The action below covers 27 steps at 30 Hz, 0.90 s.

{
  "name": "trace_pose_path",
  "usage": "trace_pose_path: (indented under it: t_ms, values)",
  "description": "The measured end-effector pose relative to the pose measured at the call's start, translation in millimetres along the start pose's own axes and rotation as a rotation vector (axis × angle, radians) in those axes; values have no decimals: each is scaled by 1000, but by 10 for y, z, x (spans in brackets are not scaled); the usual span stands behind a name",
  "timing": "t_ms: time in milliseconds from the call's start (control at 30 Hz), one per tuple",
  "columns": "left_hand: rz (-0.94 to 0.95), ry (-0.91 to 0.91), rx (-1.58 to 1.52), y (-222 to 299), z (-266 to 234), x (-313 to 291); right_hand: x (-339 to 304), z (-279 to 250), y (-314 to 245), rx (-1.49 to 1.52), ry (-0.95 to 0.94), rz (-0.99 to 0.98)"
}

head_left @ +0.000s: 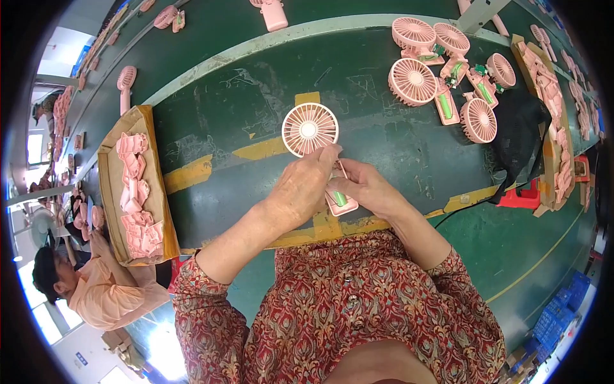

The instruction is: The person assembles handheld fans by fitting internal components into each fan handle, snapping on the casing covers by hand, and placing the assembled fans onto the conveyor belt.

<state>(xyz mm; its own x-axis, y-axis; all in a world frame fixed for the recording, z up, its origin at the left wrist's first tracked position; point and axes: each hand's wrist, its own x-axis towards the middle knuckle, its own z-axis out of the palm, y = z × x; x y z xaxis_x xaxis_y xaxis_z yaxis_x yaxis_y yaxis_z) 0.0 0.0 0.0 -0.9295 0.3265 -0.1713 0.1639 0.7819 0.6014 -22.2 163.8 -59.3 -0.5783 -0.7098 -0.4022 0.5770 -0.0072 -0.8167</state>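
Note:
Just above the near edge of the green table (256, 128), both my hands are closed on one pink handheld fan (309, 130). Its round grille points away from me. A green cylindrical cell (339, 199) shows in the uncovered handle below my fingers. My left hand (302, 182) grips the neck under the grille, its fingers partly hiding the handle. From the right side, my right hand (371, 185) pinches the handle, with the thumb near the green cell. What lies between the fingertips is too small to make out.
Several part-built pink fans (412, 82) lie at the far right. A black cloth (521, 128) lies beside them. Cardboard boxes of pink plastic parts stand left (137, 192) and right (551, 115). At the left, another person (96, 281) sits. A conveyor with fans (272, 14) runs beyond the table.

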Motion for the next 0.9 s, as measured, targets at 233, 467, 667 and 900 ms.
trace_pose_path:
  t_ms: [233,467,667,900]
  values:
    - [26,87,-23,38,31,-33,-10,37,-56,115,19,-2]
    - [-51,376,-258,-216,59,-266,45,97,-9,177,160,32]
    - [-177,483,-299,-63,294,-450,24,118,1,225,179,14]
    - [-125,576,-212,-61,468,-374,61,135,19,230,223,-44]
